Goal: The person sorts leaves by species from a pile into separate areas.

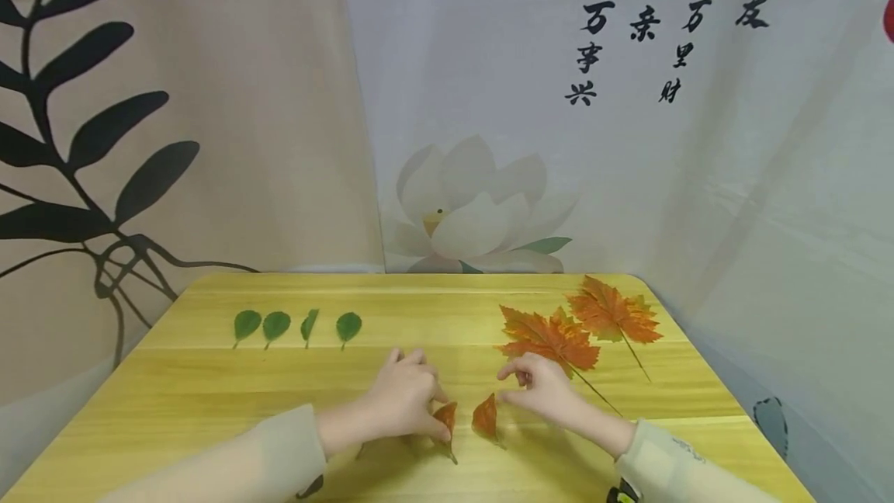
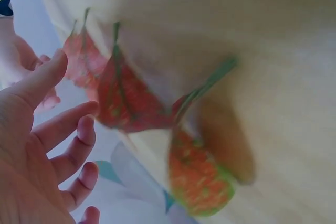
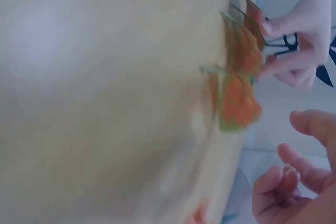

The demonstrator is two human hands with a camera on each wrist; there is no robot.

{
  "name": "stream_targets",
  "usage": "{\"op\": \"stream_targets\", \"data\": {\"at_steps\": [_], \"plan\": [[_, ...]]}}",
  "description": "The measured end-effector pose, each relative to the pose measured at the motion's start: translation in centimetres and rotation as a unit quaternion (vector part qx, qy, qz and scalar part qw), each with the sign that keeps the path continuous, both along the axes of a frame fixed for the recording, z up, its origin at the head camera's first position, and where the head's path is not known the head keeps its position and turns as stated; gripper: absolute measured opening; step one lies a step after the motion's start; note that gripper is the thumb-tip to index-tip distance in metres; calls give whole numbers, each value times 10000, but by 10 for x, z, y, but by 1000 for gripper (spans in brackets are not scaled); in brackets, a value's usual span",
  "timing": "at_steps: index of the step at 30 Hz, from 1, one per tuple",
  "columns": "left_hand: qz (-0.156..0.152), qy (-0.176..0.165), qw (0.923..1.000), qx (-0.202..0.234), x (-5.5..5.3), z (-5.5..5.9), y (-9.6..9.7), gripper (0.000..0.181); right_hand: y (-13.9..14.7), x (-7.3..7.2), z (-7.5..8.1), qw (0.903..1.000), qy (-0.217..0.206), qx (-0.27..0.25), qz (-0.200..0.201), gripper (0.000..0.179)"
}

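My left hand point(image 1: 401, 398) stands over the table with thumb and index finger apart around a small red-orange leaf point(image 1: 446, 418). Whether its fingertips touch that leaf, I cannot tell. More such leaves lie partly hidden under this hand; the left wrist view shows a red leaf point(image 2: 123, 95) and an orange leaf with a green edge point(image 2: 199, 177). My right hand point(image 1: 541, 390) hovers just right of another orange leaf point(image 1: 485, 414), thumb and index finger apart, other fingers loosely curled, nothing between them. In the right wrist view that leaf point(image 3: 240, 103) sits apart from the right fingers.
Several green leaves point(image 1: 276, 324) form a row at the back left of the wooden table point(image 1: 209, 394). Two large orange maple leaves point(image 1: 552, 336) with long stems lie at the back right, one of them just behind the right hand. A printed curtain point(image 1: 489, 99) hangs behind.
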State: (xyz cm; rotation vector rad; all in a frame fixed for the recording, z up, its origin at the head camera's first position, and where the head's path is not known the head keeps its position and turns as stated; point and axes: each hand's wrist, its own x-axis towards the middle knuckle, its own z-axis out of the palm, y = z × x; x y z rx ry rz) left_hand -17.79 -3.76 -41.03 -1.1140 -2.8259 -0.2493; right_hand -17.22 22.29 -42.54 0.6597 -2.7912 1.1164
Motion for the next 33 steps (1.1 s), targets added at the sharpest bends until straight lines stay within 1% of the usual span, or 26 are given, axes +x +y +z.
{"op": "stream_targets", "data": {"at_steps": [3,5,7,8,10,12,14,16,18,21,24,28,31,33], "plan": [[5,118,9999,104,-5,11,5,45,12,-4,13,9996,117,35,-252,21],[-35,146,9996,252,-11,21,16,42,25,-7,23,9986,153,-1,-511,19],[-109,44,9990,427,-18,31,31,40,38,-12,34,9968,197,-24,-773,18],[-173,-57,9985,510,-23,36,39,38,44,-15,39,9958,214,-25,-894,18],[-267,-425,9963,701,-31,45,56,36,57,-22,49,9939,280,2,-1069,18],[-341,-881,9917,868,-38,52,74,35,69,-30,58,9920,320,80,-1220,19],[-424,-1230,9866,987,-45,57,91,29,80,-37,64,9906,315,136,-1322,20],[-509,-1461,9824,1047,-49,60,108,22,90,-45,68,9900,254,145,-1377,20],[-606,-1584,9797,1071,-53,63,123,15,100,-51,70,9897,210,144,-1412,20],[-794,-1627,9780,1033,-57,65,147,7,116,-60,67,9894,150,90,-1443,21],[-961,-1530,9795,895,-61,62,172,5,134,-66,57,9876,78,-26,-1566,23],[-1059,-1545,9803,633,-66,51,202,5,157,-75,37,9843,-22,-135,-1762,25],[-1088,-1674,9786,496,-71,41,219,8,171,-81,21,9816,-145,-204,-1892,24],[-1129,-1799,9761,464,-75,35,228,11,179,-84,11,9793,-351,-339,-1962,22]]}}
